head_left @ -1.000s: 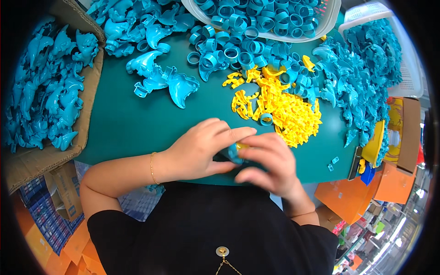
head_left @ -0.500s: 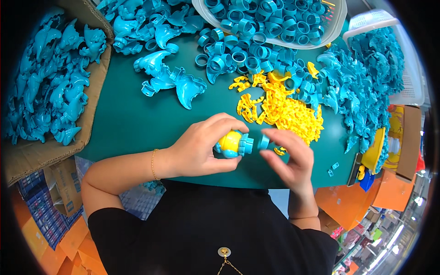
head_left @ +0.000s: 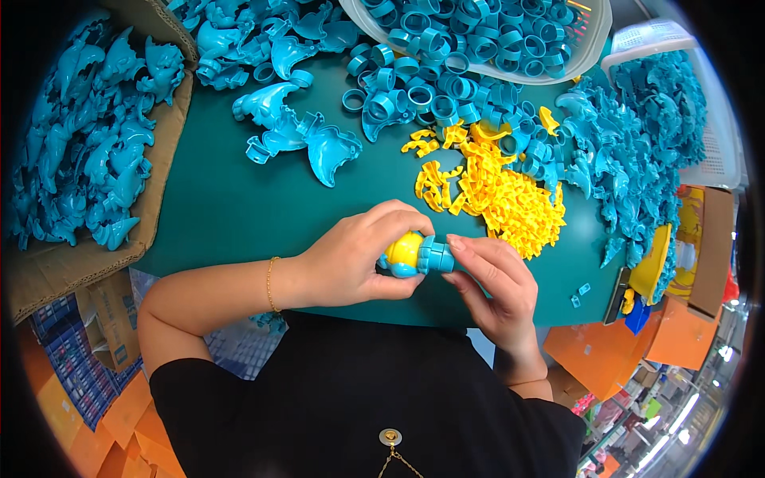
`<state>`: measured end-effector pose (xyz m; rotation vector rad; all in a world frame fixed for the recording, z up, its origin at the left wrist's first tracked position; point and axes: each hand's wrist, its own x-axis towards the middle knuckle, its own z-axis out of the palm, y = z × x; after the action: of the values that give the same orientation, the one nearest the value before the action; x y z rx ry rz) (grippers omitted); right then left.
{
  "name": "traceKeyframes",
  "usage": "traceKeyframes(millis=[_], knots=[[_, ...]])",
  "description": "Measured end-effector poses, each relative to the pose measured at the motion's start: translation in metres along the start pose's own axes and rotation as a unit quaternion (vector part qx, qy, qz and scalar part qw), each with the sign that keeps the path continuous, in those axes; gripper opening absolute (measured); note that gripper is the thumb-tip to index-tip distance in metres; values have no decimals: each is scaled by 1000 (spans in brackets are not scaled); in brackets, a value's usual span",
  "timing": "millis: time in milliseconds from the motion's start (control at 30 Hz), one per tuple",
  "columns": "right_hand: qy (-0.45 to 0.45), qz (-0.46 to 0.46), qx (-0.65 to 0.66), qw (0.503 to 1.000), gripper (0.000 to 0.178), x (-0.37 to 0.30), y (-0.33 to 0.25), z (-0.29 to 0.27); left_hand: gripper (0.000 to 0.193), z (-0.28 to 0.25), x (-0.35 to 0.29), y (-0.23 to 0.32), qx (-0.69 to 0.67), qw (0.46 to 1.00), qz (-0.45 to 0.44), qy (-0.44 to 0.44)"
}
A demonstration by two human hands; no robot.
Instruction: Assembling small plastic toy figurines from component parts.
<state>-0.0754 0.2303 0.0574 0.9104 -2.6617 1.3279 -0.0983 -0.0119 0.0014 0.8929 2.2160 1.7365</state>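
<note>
My left hand (head_left: 362, 253) is wrapped round a small yellow and teal plastic toy body (head_left: 405, 253), held above the near part of the green table (head_left: 231, 215). Its teal neck points to the right. On the end of that neck sits a teal plastic ring (head_left: 441, 257), which my right hand (head_left: 498, 291) pinches between thumb and fingers. Whether the ring is fully seated cannot be made out. Beyond my right hand lies a heap of small yellow plastic parts (head_left: 518, 211).
Loose teal rings (head_left: 422, 95) spill before a clear tub (head_left: 598, 48) of more rings. Teal shell pieces fill a cardboard box (head_left: 171, 151) on the left. Joined teal shells (head_left: 331, 155) lie mid-table. Teal pieces (head_left: 617, 159) pile up at the right, beside a white basket (head_left: 721, 159).
My right hand has moved left and brought the teal ring from a gap away onto the toy's neck. My left hand keeps its hold, nearly still.
</note>
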Motion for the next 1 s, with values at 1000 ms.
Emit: traceKeyframes(millis=[1000], knots=[[15,24,59,998,38,-7,6,18,54,1,-6,4,57,998,11,-9]])
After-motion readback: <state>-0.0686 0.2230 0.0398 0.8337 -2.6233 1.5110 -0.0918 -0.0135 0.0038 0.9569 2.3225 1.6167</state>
